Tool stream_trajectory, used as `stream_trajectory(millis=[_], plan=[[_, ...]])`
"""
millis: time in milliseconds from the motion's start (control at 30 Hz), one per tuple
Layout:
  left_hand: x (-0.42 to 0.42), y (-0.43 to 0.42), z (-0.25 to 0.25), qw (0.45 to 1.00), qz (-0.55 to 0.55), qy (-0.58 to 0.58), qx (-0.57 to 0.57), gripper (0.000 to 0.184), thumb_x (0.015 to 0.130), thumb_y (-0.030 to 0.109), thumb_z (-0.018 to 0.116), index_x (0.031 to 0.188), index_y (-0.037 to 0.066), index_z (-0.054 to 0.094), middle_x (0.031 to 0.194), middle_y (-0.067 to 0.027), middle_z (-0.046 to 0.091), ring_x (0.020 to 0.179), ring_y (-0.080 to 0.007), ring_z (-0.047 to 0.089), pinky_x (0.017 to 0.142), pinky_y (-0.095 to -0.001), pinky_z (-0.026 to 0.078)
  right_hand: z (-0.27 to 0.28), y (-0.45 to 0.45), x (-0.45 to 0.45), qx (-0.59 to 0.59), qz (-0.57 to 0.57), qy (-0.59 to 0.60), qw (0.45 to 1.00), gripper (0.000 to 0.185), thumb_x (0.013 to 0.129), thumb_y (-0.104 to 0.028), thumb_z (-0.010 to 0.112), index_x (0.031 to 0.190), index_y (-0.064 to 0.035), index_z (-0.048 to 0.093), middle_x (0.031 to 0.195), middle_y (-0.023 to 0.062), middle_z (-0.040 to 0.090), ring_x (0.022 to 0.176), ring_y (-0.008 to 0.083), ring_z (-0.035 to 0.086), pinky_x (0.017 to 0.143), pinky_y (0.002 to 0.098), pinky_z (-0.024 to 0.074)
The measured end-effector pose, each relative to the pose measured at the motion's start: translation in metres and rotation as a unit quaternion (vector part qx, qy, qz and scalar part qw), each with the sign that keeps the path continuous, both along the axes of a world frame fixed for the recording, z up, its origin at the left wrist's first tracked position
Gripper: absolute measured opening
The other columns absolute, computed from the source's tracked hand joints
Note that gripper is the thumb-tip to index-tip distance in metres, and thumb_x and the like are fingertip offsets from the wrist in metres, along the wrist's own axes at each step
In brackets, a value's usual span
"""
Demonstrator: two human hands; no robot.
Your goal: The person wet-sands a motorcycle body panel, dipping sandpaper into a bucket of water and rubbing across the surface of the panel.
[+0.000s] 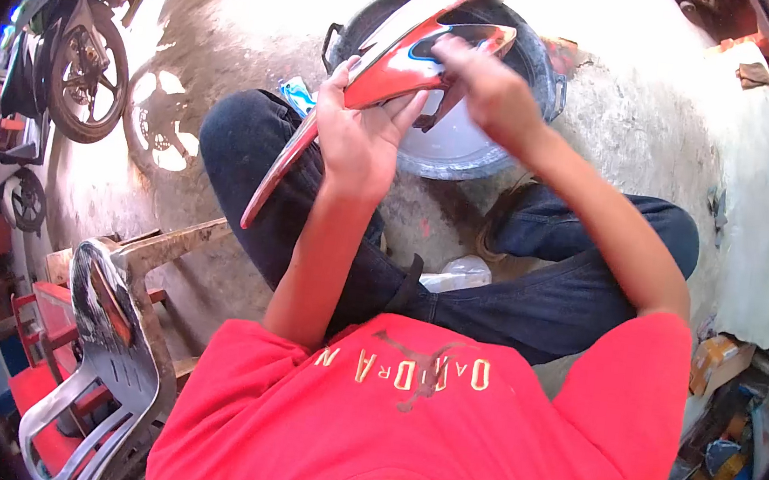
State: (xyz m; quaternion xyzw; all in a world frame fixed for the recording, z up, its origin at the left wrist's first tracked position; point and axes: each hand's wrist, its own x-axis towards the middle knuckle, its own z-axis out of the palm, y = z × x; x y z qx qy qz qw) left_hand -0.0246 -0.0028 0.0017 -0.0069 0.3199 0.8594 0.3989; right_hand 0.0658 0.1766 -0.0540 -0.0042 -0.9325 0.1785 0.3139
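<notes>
My left hand (363, 135) grips a long, curved red and white motorcycle fairing panel (392, 77) from below, thumb on one side and fingers on the other. The panel slants across my left knee and over a dark round basin (467, 166) that holds cloudy water. Against the panel's upper part, by a black and blue patch, is my right hand (494, 88), blurred by motion. Its fingers are curled, and whatever they may hold cannot be made out.
A small blue and white packet (297, 96) lies beside my left knee. Clear plastic (467, 272) is between my legs. At left stand a motorcycle (85, 59) and a worn grey plastic chair (116, 343). A cardboard box (718, 361) and clutter are at right.
</notes>
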Motion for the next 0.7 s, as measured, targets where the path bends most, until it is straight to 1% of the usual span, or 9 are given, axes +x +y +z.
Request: stream_trajectory(millis=[33,67,133,233,333,367,467,533,700], plan=[[-0.001,0.002,-0.001,1.000,-0.006,0.004,0.000,0.045,0.099,0.032,0.033,0.124,0.000,0.053,0.128,-0.0186,0.060,0.119,-0.0347,0.060,0.104,-0.0522,0.046,-0.008,0.020,-0.006,-0.008,-0.052,-0.009,0.999,0.035,0.091,-0.008,0.051,0.125,-0.0020,0.060,0.124,0.0193,0.064,0.110,0.0326,0.065,0.092,0.0406,0.0543],[0.000,0.005,0.000,1.000,-0.002,0.005,-0.011,0.046,0.099,0.032,0.033,0.125,0.000,0.052,0.128,-0.0187,0.060,0.119,-0.0344,0.060,0.104,-0.0522,0.046,-0.004,0.032,-0.006,-0.122,-0.137,-0.136,0.974,0.034,0.093,-0.010,0.050,0.123,-0.0015,0.061,0.123,0.0210,0.064,0.110,0.0332,0.065,0.090,0.0426,0.0546],[0.002,0.012,0.000,0.999,0.009,0.008,-0.032,0.047,0.098,0.033,0.033,0.127,0.001,0.052,0.129,-0.0188,0.060,0.120,-0.0339,0.059,0.104,-0.0523,0.046,-0.001,0.031,-0.006,-0.157,-0.163,-0.162,0.961,0.034,0.092,-0.008,0.051,0.124,-0.0009,0.061,0.124,0.0212,0.064,0.113,0.0335,0.063,0.095,0.0434,0.0524],[0.002,0.020,-0.005,0.999,0.028,0.003,-0.020,0.048,0.099,0.038,0.037,0.128,0.003,0.052,0.125,-0.0154,0.062,0.108,-0.0280,0.065,0.098,-0.0436,0.051,0.012,-0.011,-0.005,-0.067,-0.003,0.004,0.998,0.034,0.095,-0.006,0.056,0.128,-0.0027,0.061,0.128,0.0205,0.062,0.122,0.0328,0.059,0.100,0.0394,0.0491],[-0.003,0.026,-0.008,0.999,0.003,0.014,0.045,0.048,0.099,0.037,0.036,0.128,0.002,0.052,0.127,-0.0154,0.061,0.111,-0.0287,0.064,0.099,-0.0442,0.050,0.028,-0.025,-0.006,-0.051,0.056,0.016,0.997,0.036,0.094,-0.001,0.054,0.129,-0.0038,0.060,0.130,0.0196,0.061,0.124,0.0321,0.058,0.101,0.0394,0.0487],[0.001,0.031,-0.006,0.999,0.043,-0.010,0.016,0.052,0.097,0.033,0.032,0.125,-0.006,0.052,0.130,-0.0219,0.059,0.122,-0.0347,0.058,0.107,-0.0508,0.044,0.030,-0.018,-0.005,-0.067,0.023,-0.015,0.997,0.034,0.096,-0.004,0.053,0.129,-0.0045,0.060,0.128,0.0198,0.062,0.121,0.0328,0.059,0.099,0.0399,0.0499],[0.005,0.032,-0.002,0.999,0.042,-0.017,0.017,0.052,0.097,0.032,0.032,0.126,-0.007,0.051,0.130,-0.0228,0.058,0.121,-0.0354,0.058,0.107,-0.0510,0.045,0.022,0.025,-0.006,-0.160,-0.108,-0.108,0.975,0.032,0.103,-0.021,0.047,0.127,-0.0045,0.060,0.117,0.0208,0.067,0.108,0.0364,0.065,0.090,0.0419,0.0542],[0.007,0.033,0.009,0.998,0.054,-0.032,0.006,0.052,0.098,0.031,0.031,0.126,-0.008,0.050,0.129,-0.0235,0.058,0.122,-0.0359,0.057,0.108,-0.0514,0.044,0.026,0.025,-0.005,-0.136,-0.122,-0.081,0.980,0.030,0.101,-0.014,0.050,0.127,-0.0037,0.060,0.122,0.0200,0.066,0.113,0.0342,0.064,0.095,0.0400,0.0524],[0.000,0.022,0.021,0.996,0.062,-0.047,0.043,0.050,0.100,0.030,0.030,0.125,-0.009,0.049,0.128,-0.0243,0.058,0.124,-0.0367,0.054,0.111,-0.0545,0.040,0.051,-0.017,0.003,-0.061,0.049,0.020,0.997,0.035,0.093,0.002,0.054,0.127,-0.0023,0.061,0.128,0.0191,0.063,0.123,0.0321,0.059,0.105,0.0392,0.0464]])
